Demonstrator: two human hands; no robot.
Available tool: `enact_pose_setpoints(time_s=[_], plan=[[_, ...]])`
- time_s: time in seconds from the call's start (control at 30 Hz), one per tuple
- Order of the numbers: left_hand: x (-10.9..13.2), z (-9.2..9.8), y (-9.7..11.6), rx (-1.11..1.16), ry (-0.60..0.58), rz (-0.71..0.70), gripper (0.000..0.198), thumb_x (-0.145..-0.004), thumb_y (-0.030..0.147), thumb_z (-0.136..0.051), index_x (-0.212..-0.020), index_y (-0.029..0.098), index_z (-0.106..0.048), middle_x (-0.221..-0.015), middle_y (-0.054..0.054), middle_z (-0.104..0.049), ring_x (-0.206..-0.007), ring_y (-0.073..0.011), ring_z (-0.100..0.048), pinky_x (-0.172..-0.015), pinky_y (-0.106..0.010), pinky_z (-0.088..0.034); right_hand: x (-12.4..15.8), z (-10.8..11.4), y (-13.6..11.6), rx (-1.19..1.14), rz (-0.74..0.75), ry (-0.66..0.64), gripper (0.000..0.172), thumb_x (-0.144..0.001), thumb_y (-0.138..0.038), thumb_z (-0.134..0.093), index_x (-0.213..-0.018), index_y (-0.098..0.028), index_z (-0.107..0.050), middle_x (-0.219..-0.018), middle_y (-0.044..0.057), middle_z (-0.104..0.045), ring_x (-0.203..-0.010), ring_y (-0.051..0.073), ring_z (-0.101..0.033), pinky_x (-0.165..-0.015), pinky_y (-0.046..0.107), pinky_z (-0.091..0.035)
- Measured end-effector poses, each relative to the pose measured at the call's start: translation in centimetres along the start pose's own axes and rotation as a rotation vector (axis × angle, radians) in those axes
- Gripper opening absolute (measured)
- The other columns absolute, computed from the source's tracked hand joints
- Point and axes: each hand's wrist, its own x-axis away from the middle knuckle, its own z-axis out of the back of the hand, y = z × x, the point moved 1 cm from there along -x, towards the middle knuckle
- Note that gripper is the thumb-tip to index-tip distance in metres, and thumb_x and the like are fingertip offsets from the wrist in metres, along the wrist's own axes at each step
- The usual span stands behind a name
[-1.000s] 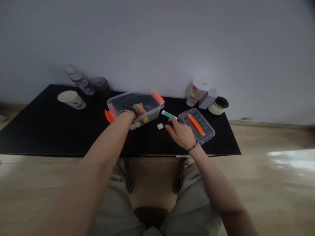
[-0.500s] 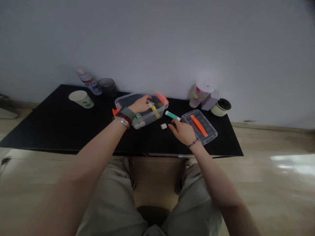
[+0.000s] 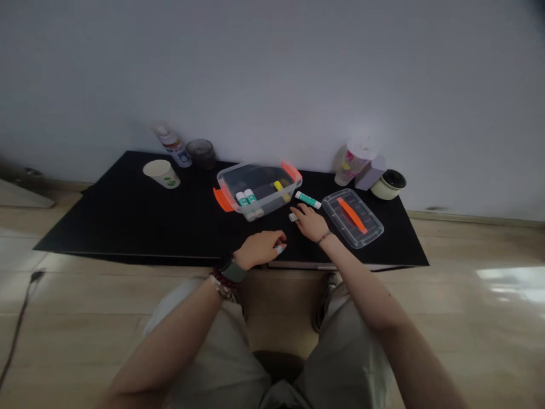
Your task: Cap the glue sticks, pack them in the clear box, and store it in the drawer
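Observation:
My left hand (image 3: 263, 248) is closed above the table's front edge, with a small pale blue-white piece (image 3: 279, 249) between thumb and fingers; its kind is unclear. Lower fingers of my right hand (image 3: 310, 222) close on a short white block (image 3: 293, 217) on the tabletop, partly covered by them. Just beyond lies a green-and-white glue stick (image 3: 308, 200). The clear plastic box (image 3: 272, 205) with orange latches stands open behind my hands. Inside it are two green-and-white glue sticks (image 3: 246, 197) at the left and a yellow stick-like item (image 3: 279, 186) at the right.
The clear lid (image 3: 370, 230) with an orange handle lies right of my right hand. Along the back of the black table (image 3: 128, 227) stand a spray can (image 3: 174, 146), a dark cup (image 3: 202, 154), a plastic cup (image 3: 351, 163) and a lidded pot (image 3: 387, 186). A paper cup (image 3: 162, 172) is at left.
My left hand has come out of the box toward me, carrying the pale piece. My right hand has moved onto the white block. The view has shifted slightly.

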Motion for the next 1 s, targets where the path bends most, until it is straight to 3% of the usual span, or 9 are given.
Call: enact_pose_setpoints(time_s=[0.17, 0.37, 0.47, 0.6, 0.77, 0.87, 1.0], plan=[[-1.4, -0.1, -2.1, -0.255, 0.043, 0.133, 0.027, -0.092, 0.031, -0.050, -0.114, 0.022, -0.063, -0.114, -0.011, -0.071, -0.105, -0.0283, -0.066, -0.081, -0.036, -0.049, -1.2, -1.6, -0.2, 0.049, 0.049, 0.013, 0.051, -0.097, -0.013, -0.036, -0.148, -0.016, -0.043, -0.151, 0.011, -0.043, -0.126, 0.026, -0.046, -0.096, 0.035, -0.047], [-1.7, -0.1, -2.2, -0.257, 0.051, 0.168, 0.034, -0.095, 0.034, -0.047, -0.125, 0.023, -0.057, -0.125, -0.010, -0.066, -0.110, -0.0285, -0.064, -0.085, -0.038, -0.051, -1.8, -2.7, 0.2, 0.019, -0.011, -0.005, 0.036, -0.097, -0.017, -0.044, -0.130, -0.014, -0.057, -0.124, 0.015, -0.062, -0.118, 0.027, -0.051, -0.091, 0.036, -0.047], [-1.8, -0.2, -1.7, -0.200, 0.130, 0.156, 0.043, -0.096, 0.037, -0.046, -0.135, 0.020, -0.049, -0.135, -0.014, -0.059, -0.118, -0.0311, -0.061, -0.089, -0.041, -0.051, -2.1, -2.7, 0.6, -0.211, -0.018, 0.034, 0.030, -0.091, -0.018, -0.059, -0.121, -0.015, -0.060, -0.119, 0.012, -0.064, -0.112, 0.024, -0.055, -0.093, 0.034, -0.047], [-2.6, -0.4, -1.7, -0.045, 0.290, 0.104, 0.053, -0.095, 0.039, -0.048, -0.142, 0.015, -0.040, -0.143, -0.019, -0.050, -0.117, -0.0303, -0.061, -0.093, -0.041, -0.050, -2.3, -2.3, 0.8, -0.683, 0.044, 0.083, 0.030, -0.085, -0.020, -0.066, -0.113, -0.015, -0.058, -0.106, 0.006, -0.068, -0.090, 0.016, -0.062, -0.084, 0.030, -0.049], [-3.7, -0.7, -2.4, 0.228, 0.343, 0.008, 0.046, -0.093, 0.043, -0.051, -0.130, 0.016, -0.052, -0.126, -0.015, -0.064, -0.108, -0.0268, -0.066, -0.091, -0.038, -0.051, -1.9, -1.6, -0.1, -0.958, 0.146, 0.148, 0.030, -0.079, -0.025, -0.070, -0.106, -0.016, -0.059, -0.098, 0.003, -0.068, -0.084, 0.015, -0.063, -0.079, 0.029, -0.050], [-4.0, -0.8, -2.7, 0.266, 0.352, -0.009, 0.038, -0.093, 0.042, -0.051, -0.121, 0.018, -0.058, -0.112, -0.012, -0.071, -0.101, -0.0267, -0.068, -0.086, -0.038, -0.052, -1.4, -0.9, -0.5, -0.942, 0.199, 0.171, 0.028, -0.081, -0.027, -0.069, -0.105, -0.016, -0.061, -0.099, 0.004, -0.068, -0.085, 0.015, -0.062, -0.081, 0.030, -0.049], [-4.0, -0.7, -2.7, 0.183, 0.360, 0.018, 0.032, -0.094, 0.039, -0.049, -0.117, 0.019, -0.061, -0.107, -0.011, -0.072, -0.096, -0.0270, -0.069, -0.085, -0.038, -0.051, -1.3, -0.3, 0.1, -0.863, 0.239, 0.101, 0.031, -0.086, -0.034, -0.067, -0.110, -0.017, -0.062, -0.103, 0.005, -0.069, -0.088, 0.015, -0.062, -0.082, 0.030, -0.050]])
